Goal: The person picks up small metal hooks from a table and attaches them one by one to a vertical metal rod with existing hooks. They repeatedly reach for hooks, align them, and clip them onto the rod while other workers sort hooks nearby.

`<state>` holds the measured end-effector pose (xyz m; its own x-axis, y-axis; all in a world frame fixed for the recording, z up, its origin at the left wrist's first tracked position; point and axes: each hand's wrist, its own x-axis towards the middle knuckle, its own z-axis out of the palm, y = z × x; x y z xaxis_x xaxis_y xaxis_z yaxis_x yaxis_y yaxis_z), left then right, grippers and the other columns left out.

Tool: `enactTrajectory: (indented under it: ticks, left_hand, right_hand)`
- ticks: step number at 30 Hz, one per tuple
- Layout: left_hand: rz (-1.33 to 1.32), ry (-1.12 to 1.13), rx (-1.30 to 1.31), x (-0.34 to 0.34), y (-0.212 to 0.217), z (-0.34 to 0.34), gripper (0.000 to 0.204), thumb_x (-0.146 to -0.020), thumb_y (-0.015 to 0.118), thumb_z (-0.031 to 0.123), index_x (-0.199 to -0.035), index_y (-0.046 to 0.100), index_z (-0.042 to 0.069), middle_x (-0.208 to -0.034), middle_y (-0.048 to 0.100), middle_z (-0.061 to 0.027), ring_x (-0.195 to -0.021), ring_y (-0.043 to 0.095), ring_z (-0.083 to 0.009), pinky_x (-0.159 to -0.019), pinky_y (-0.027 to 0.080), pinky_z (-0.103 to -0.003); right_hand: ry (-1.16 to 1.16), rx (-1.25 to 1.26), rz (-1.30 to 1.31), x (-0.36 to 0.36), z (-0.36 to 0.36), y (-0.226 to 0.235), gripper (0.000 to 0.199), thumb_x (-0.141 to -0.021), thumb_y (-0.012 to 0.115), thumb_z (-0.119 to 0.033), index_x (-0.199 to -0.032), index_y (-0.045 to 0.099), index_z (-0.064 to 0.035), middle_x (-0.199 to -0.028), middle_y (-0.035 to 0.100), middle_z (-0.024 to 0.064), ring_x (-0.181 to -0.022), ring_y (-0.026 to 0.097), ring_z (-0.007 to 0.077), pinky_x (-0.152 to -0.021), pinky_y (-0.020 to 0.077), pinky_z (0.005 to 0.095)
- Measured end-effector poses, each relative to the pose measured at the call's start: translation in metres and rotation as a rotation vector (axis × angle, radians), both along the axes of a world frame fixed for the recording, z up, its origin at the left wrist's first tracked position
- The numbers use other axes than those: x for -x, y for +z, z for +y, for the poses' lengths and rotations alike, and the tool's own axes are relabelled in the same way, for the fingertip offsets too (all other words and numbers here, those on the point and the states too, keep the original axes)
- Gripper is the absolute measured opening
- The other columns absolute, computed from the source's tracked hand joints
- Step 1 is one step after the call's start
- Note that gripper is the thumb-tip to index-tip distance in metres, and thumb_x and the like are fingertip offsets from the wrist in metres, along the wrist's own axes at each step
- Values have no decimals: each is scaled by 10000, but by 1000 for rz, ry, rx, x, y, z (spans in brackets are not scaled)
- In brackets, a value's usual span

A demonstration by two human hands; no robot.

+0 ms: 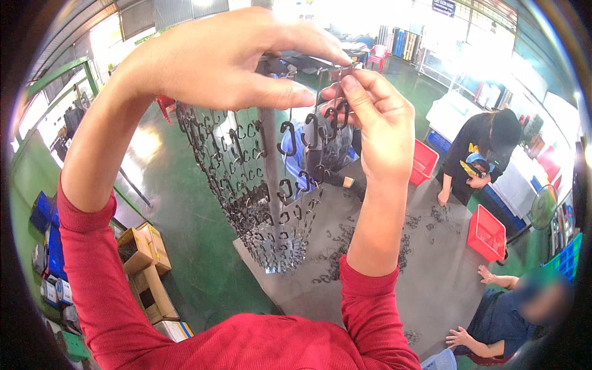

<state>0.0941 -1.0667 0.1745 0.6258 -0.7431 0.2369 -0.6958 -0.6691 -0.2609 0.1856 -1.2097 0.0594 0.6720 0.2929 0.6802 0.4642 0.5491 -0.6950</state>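
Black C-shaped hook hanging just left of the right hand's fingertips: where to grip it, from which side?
Pinch the black hook across its curved back, coming from the right, where the right hand is. It hangs upright and apart from the dense rack of hooks; the left hand blocks any approach from above.

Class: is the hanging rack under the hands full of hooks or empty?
Full: black hooks crowd the hanging rack in many rows.

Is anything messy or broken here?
Nothing looks broken. Both hands, left hand and right hand, are raised at the top of a rack hung full of small black hooks. The only untidy part is the loose hooks scattered over the grey table, in little heaps rather than in the red bins.
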Motion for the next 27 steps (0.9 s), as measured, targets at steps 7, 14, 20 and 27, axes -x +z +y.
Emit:
enactTrajectory:
  ticks: [7,14,20,27]
  left_hand:
    - [-16,52,46,-6,-11,4,468,-793,516,222,-1188,447,-20,-1193,466,-207,-1146,413,-336,-962,314,-404]
    - [-46,35,13,0,-9,-7,449,-814,501,233,-1191,451,-6,-1190,466,-207,-1141,416,-336,-951,321,-394]
    - [-64,27,-9,-2,-11,-6,445,-818,498,242,-1188,455,0,-1183,471,-201,-1137,418,-335,-949,322,-391]
    - [-11,-28,15,-12,-8,4,452,-816,515,216,-1178,430,-42,-1156,474,-226,-1098,450,-325,-911,369,-375]
  right_hand:
    - [-110,-196,-24,-2,11,-8,108,-844,511,-42,-861,589,31,-645,572,33,-560,527,74,-514,432,196]
    - [-125,-275,-74,-4,9,-10,92,-834,514,-19,-843,586,37,-626,558,38,-528,505,81,-489,413,194]
    - [-127,-299,-42,-2,6,-10,94,-830,514,-14,-844,589,42,-625,553,49,-525,505,92,-482,416,196]
    - [-156,-388,-8,-20,-14,-16,115,-830,519,-41,-859,598,38,-647,558,52,-541,511,92,-491,419,192]
